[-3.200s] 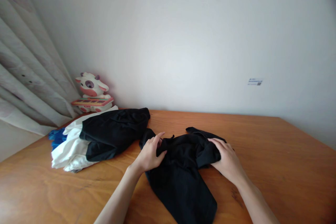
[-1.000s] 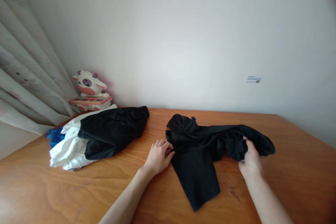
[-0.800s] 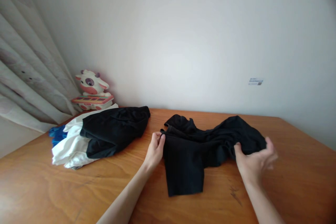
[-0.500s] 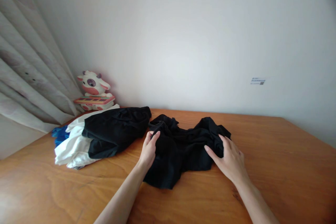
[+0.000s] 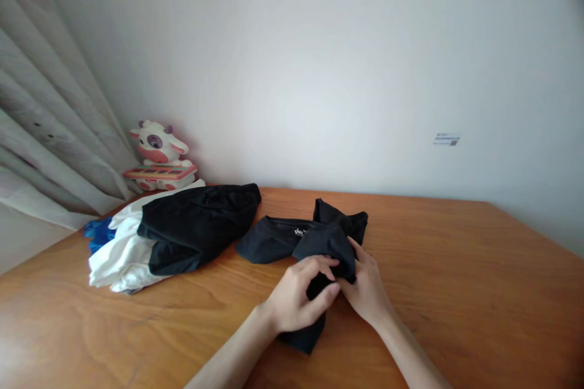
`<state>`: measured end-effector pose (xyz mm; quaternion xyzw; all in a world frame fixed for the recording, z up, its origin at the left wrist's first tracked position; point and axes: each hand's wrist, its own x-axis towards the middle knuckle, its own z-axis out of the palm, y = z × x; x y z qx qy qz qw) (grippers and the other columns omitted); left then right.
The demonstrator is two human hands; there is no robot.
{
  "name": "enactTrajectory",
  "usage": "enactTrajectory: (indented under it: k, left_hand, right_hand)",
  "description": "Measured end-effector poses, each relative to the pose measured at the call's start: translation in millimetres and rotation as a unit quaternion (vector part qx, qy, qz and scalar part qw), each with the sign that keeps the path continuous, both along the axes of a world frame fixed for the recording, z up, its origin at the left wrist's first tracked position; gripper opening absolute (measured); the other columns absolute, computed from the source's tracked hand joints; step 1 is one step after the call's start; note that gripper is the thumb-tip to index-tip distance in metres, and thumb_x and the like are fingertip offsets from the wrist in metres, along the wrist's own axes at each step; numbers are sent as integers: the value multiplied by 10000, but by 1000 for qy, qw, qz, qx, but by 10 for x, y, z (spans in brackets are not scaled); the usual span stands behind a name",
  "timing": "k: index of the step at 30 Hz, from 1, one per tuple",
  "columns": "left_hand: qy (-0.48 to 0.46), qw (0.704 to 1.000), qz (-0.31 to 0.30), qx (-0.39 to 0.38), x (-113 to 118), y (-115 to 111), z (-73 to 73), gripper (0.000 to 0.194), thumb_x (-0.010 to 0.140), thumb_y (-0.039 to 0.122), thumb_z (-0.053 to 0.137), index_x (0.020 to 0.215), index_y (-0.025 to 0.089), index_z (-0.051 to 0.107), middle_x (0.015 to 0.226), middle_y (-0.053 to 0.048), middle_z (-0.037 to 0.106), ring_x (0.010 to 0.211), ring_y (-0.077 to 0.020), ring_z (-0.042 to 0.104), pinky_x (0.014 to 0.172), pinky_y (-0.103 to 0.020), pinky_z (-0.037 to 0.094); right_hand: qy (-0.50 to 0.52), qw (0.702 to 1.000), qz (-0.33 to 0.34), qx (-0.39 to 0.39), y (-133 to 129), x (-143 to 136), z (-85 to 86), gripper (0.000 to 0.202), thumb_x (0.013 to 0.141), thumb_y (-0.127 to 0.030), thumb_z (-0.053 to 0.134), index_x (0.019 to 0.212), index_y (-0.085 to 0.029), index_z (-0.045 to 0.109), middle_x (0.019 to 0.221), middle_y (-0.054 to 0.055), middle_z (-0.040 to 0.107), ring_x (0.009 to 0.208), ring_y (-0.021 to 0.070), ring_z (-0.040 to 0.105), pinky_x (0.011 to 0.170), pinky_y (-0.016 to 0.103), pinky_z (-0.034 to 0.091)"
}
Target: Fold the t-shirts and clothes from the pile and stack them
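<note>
A black garment (image 5: 274, 240) with a small white print lies crumpled on the wooden table, one part stretching toward the front edge beneath my left hand. My left hand (image 5: 303, 295) is over its near part, thumb and fingers curved and apart, fingertips close to the other hand. My right hand (image 5: 365, 285) grips the right side of the cloth, with the fingers behind a fold and the thumb partly hidden near the left fingertips.
To the left lies a pile with a black garment (image 5: 196, 225), a white one (image 5: 123, 255) and a blue one (image 5: 99, 232). Behind it stands a cow toy (image 5: 159, 158) with a keyboard. A curtain (image 5: 50, 109) hangs at left; a label (image 5: 447, 139) is on the wall.
My left hand has let go of the garment's left part and moved right, toward my right hand. My right hand has moved left and closed on the cloth. The garment is bunched differently, its white print showing.
</note>
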<state>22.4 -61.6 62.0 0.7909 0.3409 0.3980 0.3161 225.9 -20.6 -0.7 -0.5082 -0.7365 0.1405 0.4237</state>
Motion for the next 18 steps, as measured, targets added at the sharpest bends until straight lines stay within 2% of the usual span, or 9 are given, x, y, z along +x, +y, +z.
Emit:
enactTrajectory:
  k: [2, 4, 6, 7, 9, 12, 14, 16, 18]
  left_hand:
    - [-13, 990, 124, 66, -96, 83, -12, 108, 968, 313, 529, 989, 231, 597, 1224, -120, 693, 1150, -241, 649, 1011, -396, 507]
    - [-5, 958, 257, 129, -235, 187, -37, 150, 936, 344, 590, 1027, 225, 584, 1260, -135, 651, 1203, -267, 605, 1048, -440, 473]
    - [30, 923, 354, 147, -393, 290, -88, 393, 861, 436, 697, 1163, 224, 562, 1370, -155, 579, 1306, -318, 524, 1110, -515, 405]
    - [59, 916, 373, 137, -470, 333, -126, 549, 811, 495, 744, 1244, 227, 539, 1414, -160, 549, 1342, -342, 490, 1127, -545, 379]
    - [136, 922, 351, 92, -597, 389, -221, 842, 693, 618, 805, 1369, 224, 493, 1459, -178, 521, 1366, -390, 466, 1127, -589, 367]
    - [247, 940, 234, 24, -675, 399, -369, 1062, 530, 730, 838, 1400, 206, 526, 1474, -212, 516, 1362, -448, 472, 1118, -619, 376]
    - [273, 945, 178, 11, -653, 386, -423, 995, 501, 708, 861, 1326, 215, 605, 1472, -206, 526, 1357, -452, 481, 1132, -614, 369]
    - [253, 954, 162, 6, -602, 381, -420, 790, 589, 594, 860, 1255, 223, 652, 1448, -185, 556, 1331, -421, 518, 1137, -582, 384]
    - [193, 969, 157, -9, -552, 386, -370, 604, 691, 434, 805, 1233, 214, 652, 1395, -167, 602, 1282, -378, 567, 1117, -532, 425]
  right_hand:
    - [29, 999, -4, -15, 24, 17, 62, 445, 803, -366, 637, 1229, -248, 692, 1351, 115, 655, 1255, 341, 596, 1060, 502, 447]
    - [71, 996, -28, -41, 36, 46, 126, 359, 821, -393, 610, 1120, -233, 729, 1152, 121, 747, 1112, 338, 667, 978, 463, 501]
    - [112, 987, -76, -84, 43, 84, 170, 315, 838, -496, 579, 913, -236, 740, 875, 117, 774, 898, 336, 706, 846, 432, 541]
    - [129, 980, -106, -107, 46, 106, 183, 359, 839, -564, 553, 795, -245, 714, 749, 110, 752, 793, 330, 701, 779, 423, 545]
    - [156, 965, -158, -140, 57, 150, 200, 465, 819, -679, 503, 655, -266, 641, 625, 99, 704, 696, 324, 681, 709, 417, 536]
    - [206, 947, -193, -156, 84, 210, 210, 522, 804, -739, 478, 698, -263, 665, 758, 119, 756, 859, 349, 712, 786, 423, 542]
    - [245, 932, -204, -170, 108, 244, 198, 534, 809, -742, 498, 754, -252, 703, 879, 125, 784, 997, 351, 707, 870, 419, 541]
    - [296, 911, -215, -189, 133, 275, 159, 525, 804, -736, 545, 764, -243, 723, 904, 110, 792, 1040, 340, 706, 895, 407, 551]
    - [370, 891, -174, -198, 155, 304, 99, 489, 804, -708, 589, 781, -244, 742, 842, 84, 793, 998, 323, 726, 844, 394, 582]
